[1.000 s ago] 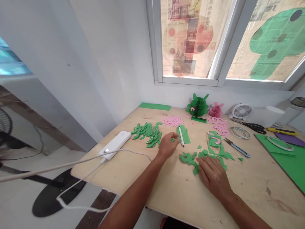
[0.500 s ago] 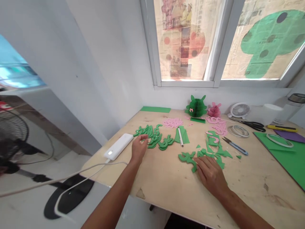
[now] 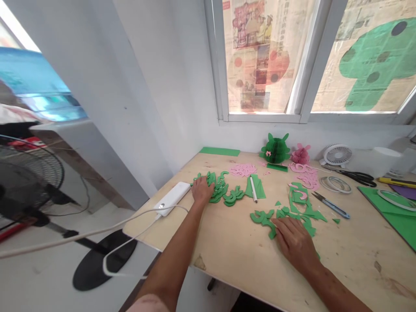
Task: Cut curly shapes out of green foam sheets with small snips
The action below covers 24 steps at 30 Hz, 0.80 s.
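My left hand (image 3: 202,190) is near the left edge of the desk (image 3: 227,245), its fingers bent down onto a heap of green curved cut-outs (image 3: 220,187). The fingertips are hidden among the pieces, so I cannot tell whether they pinch one. A white power bank (image 3: 173,197) with a cable (image 3: 130,219) attached lies just beside this hand, along the left edge.

My right hand (image 3: 297,240) is palm down nearer the near edge, fingers close together, touching green paper. A group of loose green pieces (image 3: 264,219) lies at its fingertips; whether any is gripped I cannot tell. Green offcuts (image 3: 297,195) lie beyond this hand, toward the far edge.

Between the two hands, a smaller green stack (image 3: 233,195) lies just to the right of the heap. Right of that stack, a white pen (image 3: 253,189) rests on a folded green sheet (image 3: 260,186).

Farther back, two lots of pink cut-outs are noted: one pile (image 3: 243,170) beyond the green heap, another cluster (image 3: 305,177) beyond the offcuts. Blue-handled snips (image 3: 331,205) lie to the right of the offcuts, with tape rolls (image 3: 336,184) and black scissors (image 3: 359,177) beyond. Along the far edge stand a green paper ball figure (image 3: 276,150), a pink one (image 3: 300,155) and a small white fan (image 3: 338,154). A green strip (image 3: 220,151) lies at the far left corner.
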Motion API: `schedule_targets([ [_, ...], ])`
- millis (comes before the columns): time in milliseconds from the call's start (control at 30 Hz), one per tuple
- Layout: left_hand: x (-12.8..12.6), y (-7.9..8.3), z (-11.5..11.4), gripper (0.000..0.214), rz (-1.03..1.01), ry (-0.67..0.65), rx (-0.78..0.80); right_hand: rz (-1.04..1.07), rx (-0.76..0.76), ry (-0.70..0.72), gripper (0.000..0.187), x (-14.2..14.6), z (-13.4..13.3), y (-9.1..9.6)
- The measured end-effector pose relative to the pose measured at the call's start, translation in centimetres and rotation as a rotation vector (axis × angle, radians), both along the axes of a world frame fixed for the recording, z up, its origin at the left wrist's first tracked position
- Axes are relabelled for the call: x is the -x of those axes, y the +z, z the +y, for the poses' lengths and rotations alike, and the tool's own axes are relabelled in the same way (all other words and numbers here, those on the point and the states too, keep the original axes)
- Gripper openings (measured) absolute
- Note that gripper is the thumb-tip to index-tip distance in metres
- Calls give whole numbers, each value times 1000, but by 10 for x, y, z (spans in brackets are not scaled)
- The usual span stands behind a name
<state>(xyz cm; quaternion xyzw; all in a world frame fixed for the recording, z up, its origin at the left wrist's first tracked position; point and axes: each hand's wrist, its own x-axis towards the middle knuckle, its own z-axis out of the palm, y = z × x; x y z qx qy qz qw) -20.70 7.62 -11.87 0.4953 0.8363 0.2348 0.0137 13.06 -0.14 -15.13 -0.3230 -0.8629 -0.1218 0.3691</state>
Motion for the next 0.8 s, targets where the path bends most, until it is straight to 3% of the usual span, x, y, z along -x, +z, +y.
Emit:
schedule_targets([
  [200,2,-3,17,52,-1,25,130,-9,-5,-7,22,0,1,-1],
  [367,-1,-10,17,50,9,-42,200,-1,-4,-11,22,0,1,-3],
  [600,-10,-19,6,48,55,-113,207,10,11,-3,22,0,2,-6],
  [800,-9,-10,3,49,90,-58,156,15,3,1,23,-1,3,-8],
])
